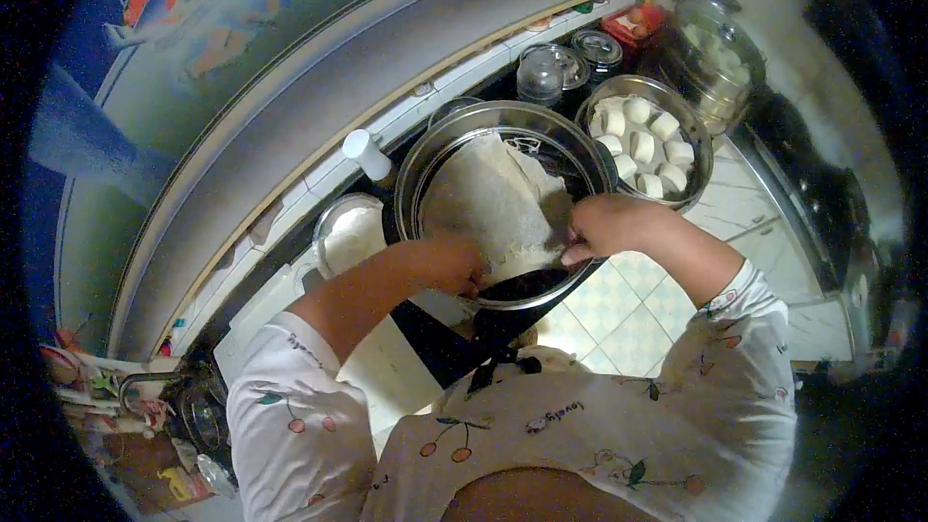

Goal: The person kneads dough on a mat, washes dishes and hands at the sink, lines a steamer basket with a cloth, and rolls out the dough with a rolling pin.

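Observation:
A large round metal steamer point(410, 166) stands at the middle of the counter, with a pale sheet of cloth or paper point(488, 195) lying inside it, folded over at the right. My left hand point(454, 266) is at the sheet's lower left edge, its fingers curled in and partly hidden. On the lower right edge of the same sheet, my right hand point(592, 229) pinches with thumb and fingers. Dark gaps show around the sheet within the steamer. To the right, a second metal steamer tray point(704, 166) holds several white buns point(642, 145) on a pale liner.
A white cup point(365, 153) and a bowl of white stuff point(350, 235) stand left of the steamer. Glass jars point(541, 77) are behind it. At the back right are a tall glass-lidded pot point(715, 63) and a red container point(636, 23). Below lies a tiled floor point(619, 314).

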{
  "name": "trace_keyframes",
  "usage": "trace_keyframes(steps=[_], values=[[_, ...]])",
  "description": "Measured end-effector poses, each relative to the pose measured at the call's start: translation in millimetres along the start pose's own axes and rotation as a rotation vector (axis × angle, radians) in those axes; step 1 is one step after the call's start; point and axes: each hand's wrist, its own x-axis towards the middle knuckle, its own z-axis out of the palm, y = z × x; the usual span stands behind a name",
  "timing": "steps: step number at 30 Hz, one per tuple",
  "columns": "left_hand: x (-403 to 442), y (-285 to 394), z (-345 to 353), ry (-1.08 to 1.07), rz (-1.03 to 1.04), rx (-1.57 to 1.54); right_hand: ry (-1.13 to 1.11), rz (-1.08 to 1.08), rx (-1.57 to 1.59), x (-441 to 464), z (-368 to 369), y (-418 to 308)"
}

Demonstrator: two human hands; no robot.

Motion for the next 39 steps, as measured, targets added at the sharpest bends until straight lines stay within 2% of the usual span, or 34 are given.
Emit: trace_keyframes(steps=[1,3,4,5,7,9,13,18,20,23,27,28,30,32,33,35,36,39], values=[[1,3,5,-0.001,0.035,0.040,0.068,-0.006,-0.002,5,0,-5],[-10,18,-14,-0.018,-0.040,-0.001,0.206,0.000,-0.008,16,-11,-1],[-15,25,-25,-0.026,-0.079,-0.021,0.344,0.059,0.054,25,-14,1],[0,10,-17,0.118,-0.122,-0.008,0.437,0.075,-0.065,45,-9,14],[37,-36,8,0.411,-0.215,0.021,0.508,0.170,-0.049,82,-5,29],[24,-27,-27,0.559,-0.294,0.081,0.560,0.225,-0.049,112,-1,41],[46,-53,-43,0.808,-0.388,0.090,0.561,0.247,-0.098,134,-5,45],[62,-61,-57,0.851,-0.552,-0.050,0.512,0.241,-0.112,141,-14,49],[76,-74,-53,0.832,-0.538,0.006,0.506,0.252,-0.139,138,-15,44],[71,-71,-57,0.766,-0.608,0.063,0.620,0.395,-0.158,127,-25,32],[71,-81,-51,0.692,-0.674,0.011,0.605,0.459,-0.161,137,-12,39],[75,-87,-46,0.731,-0.641,0.014,0.605,0.451,-0.177,138,-11,43],[83,-99,-33,0.806,-0.578,0.021,0.619,0.406,-0.213,138,-7,43],[65,-78,-44,0.837,-0.534,0.157,0.655,0.333,-0.253,134,-9,38],[61,-70,-49,0.853,-0.511,0.226,0.677,0.220,-0.289,137,-10,38],[80,-74,-43,1.009,-0.498,0.125,0.715,-0.005,-0.358,145,-16,36],[81,-72,-45,1.090,-0.489,0.079,0.668,0.031,-0.337,149,-17,35],[69,-69,-47,0.760,-0.466,0.242,0.546,0.106,-0.277,155,-22,34]])
